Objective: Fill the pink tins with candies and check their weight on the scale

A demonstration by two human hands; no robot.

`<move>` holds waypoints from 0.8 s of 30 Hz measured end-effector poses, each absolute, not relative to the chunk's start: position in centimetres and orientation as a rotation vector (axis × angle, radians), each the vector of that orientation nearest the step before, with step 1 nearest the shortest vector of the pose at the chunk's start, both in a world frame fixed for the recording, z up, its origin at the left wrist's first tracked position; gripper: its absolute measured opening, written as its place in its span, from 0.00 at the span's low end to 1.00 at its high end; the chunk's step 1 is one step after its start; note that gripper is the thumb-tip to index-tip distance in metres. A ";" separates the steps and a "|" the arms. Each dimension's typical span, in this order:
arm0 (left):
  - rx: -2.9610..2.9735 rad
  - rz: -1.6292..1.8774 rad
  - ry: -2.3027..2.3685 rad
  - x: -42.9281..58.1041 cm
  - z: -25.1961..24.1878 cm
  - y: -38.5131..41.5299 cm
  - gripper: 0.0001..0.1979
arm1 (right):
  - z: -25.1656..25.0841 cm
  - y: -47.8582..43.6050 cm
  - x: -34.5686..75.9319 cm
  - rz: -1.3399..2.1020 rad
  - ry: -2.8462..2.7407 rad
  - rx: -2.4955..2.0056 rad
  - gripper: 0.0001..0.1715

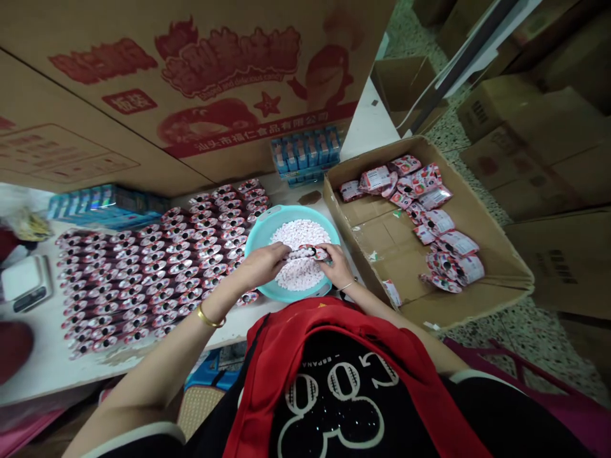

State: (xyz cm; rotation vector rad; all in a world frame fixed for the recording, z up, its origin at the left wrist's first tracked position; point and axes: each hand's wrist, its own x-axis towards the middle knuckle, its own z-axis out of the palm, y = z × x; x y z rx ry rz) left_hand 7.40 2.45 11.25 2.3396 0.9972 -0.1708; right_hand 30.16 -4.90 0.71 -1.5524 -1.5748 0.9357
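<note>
Over a turquoise basin (268, 287) of small white candies (300, 277), my two hands meet. My right hand (338, 268) is closed on the end of a small red-and-white candy pouch (319, 252), whose dark round opening faces up. My left hand (268, 262) has its fingers closed just left of the pouch. A short row of white candies runs from its fingertips toward the pouch; whatever carries them is hidden. On the table at left, many similar pouches (181, 259) stand upright in tight rows, their openings upward.
An open cardboard box (382, 245) with filled pouches (442, 229) stands at right. Large printed cartons (229, 114) form a wall behind. Blue packs (305, 152) sit against them. A white scale (26, 280) lies far left on the white table (35, 346).
</note>
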 end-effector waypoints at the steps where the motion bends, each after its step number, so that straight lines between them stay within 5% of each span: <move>1: 2.385 -0.256 1.031 8.3 11.8 2.4 0.12 | 0.6 -4.8 30.0 0.924 -1.604 -1.545 0.22; 5: 2.522 -0.430 1.163 11.2 13.7 1.5 0.20 | 0.2 -4.5 29.7 0.919 -1.642 -1.546 0.23; 10: 2.511 -0.375 1.204 10.4 12.9 2.1 0.14 | 0.1 -4.3 30.0 0.930 -1.578 -1.587 0.25; 19: 2.244 -0.275 1.333 7.6 -1.1 4.1 0.19 | 0.0 -3.5 31.3 0.952 -1.260 -1.650 0.19; 24: 2.154 -0.202 1.154 9.3 -4.4 0.0 0.18 | -0.4 -3.1 31.7 1.046 -1.159 -1.612 0.22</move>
